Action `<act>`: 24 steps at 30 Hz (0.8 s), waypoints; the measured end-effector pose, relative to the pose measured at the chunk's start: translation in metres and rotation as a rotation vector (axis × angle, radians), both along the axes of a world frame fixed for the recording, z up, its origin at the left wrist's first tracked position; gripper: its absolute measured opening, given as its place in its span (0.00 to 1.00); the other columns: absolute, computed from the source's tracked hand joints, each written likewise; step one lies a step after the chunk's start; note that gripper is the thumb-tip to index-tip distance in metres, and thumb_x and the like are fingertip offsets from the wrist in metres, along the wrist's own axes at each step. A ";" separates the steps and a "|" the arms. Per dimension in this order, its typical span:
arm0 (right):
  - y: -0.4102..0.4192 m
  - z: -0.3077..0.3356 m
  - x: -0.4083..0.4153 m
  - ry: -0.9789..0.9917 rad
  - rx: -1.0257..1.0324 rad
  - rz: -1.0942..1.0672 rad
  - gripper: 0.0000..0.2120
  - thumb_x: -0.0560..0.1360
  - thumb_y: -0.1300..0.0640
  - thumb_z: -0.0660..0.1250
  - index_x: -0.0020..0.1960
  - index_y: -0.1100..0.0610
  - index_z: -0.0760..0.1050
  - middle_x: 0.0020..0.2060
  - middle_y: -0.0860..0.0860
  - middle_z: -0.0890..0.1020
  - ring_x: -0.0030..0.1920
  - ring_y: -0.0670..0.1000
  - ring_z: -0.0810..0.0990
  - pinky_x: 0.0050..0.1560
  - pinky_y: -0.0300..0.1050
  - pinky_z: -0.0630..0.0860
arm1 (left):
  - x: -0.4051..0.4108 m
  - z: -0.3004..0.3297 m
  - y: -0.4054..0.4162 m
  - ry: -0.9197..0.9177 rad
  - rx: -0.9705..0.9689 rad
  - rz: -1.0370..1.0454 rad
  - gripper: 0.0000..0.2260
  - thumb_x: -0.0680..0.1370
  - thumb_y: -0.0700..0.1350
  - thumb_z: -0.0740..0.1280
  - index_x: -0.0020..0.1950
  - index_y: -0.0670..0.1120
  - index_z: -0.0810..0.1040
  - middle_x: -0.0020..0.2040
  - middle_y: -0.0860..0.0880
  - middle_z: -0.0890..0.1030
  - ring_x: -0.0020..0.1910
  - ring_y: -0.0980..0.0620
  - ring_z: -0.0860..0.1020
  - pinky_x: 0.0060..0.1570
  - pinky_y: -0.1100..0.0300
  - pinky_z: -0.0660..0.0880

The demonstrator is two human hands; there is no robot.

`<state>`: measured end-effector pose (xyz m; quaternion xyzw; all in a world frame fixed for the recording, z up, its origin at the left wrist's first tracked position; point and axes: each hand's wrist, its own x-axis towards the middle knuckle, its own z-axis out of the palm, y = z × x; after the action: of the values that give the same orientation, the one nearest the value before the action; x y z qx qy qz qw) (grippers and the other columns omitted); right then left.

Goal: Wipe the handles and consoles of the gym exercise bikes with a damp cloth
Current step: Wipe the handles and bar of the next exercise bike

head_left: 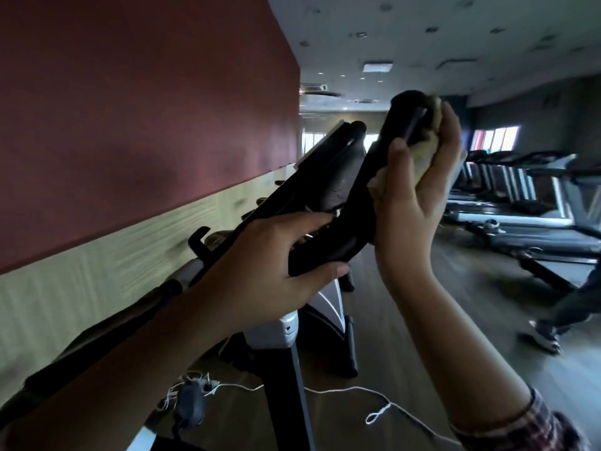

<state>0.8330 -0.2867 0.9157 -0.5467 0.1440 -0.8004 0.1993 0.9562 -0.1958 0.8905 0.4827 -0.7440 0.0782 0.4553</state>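
Wiping the upright handle of an exercise bike, braced with the other hand.

Nearest, the left hand [279, 255] grips the bike's dark lower bar [320, 252], probably to steady the frame against the rubbing. Just beyond, the right hand [419, 187] curls round a yellowish cloth [422, 154], pressing it to the black handle [395, 125] near its top end. The console [338, 167] sits left of that, tilted away. Treadmills [520, 190] line the far right. No writing is readable.
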 end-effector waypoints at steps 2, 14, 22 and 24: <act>0.001 0.008 0.000 0.015 -0.025 -0.134 0.27 0.75 0.56 0.62 0.72 0.64 0.64 0.66 0.59 0.69 0.69 0.54 0.68 0.71 0.56 0.64 | 0.008 0.004 -0.001 -0.042 0.042 -0.066 0.22 0.70 0.54 0.71 0.63 0.56 0.73 0.52 0.59 0.82 0.49 0.66 0.79 0.48 0.73 0.73; 0.007 0.016 -0.002 0.337 -0.204 -0.675 0.22 0.72 0.63 0.63 0.66 0.67 0.71 0.66 0.63 0.70 0.68 0.54 0.67 0.71 0.50 0.65 | 0.038 0.012 -0.009 -0.147 0.177 -0.334 0.21 0.72 0.48 0.73 0.65 0.53 0.75 0.50 0.60 0.81 0.49 0.70 0.77 0.46 0.80 0.69; 0.007 0.021 0.001 0.298 -0.127 -0.668 0.19 0.70 0.59 0.62 0.60 0.59 0.77 0.66 0.62 0.67 0.67 0.55 0.70 0.66 0.46 0.69 | 0.049 0.021 -0.025 -0.113 0.314 -0.476 0.28 0.69 0.51 0.76 0.67 0.57 0.74 0.56 0.63 0.80 0.46 0.66 0.80 0.43 0.69 0.78; 0.005 0.018 0.000 0.311 -0.127 -0.663 0.18 0.70 0.58 0.62 0.58 0.58 0.79 0.66 0.61 0.66 0.67 0.49 0.69 0.66 0.37 0.67 | 0.050 0.022 -0.029 -0.097 0.321 -0.497 0.28 0.68 0.50 0.77 0.66 0.56 0.75 0.58 0.61 0.80 0.46 0.64 0.81 0.43 0.64 0.81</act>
<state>0.8325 -0.2816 0.9339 -0.5968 0.2920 -0.7360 -0.1296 1.0061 -0.2251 0.9130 0.3474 -0.8632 -0.1312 0.3421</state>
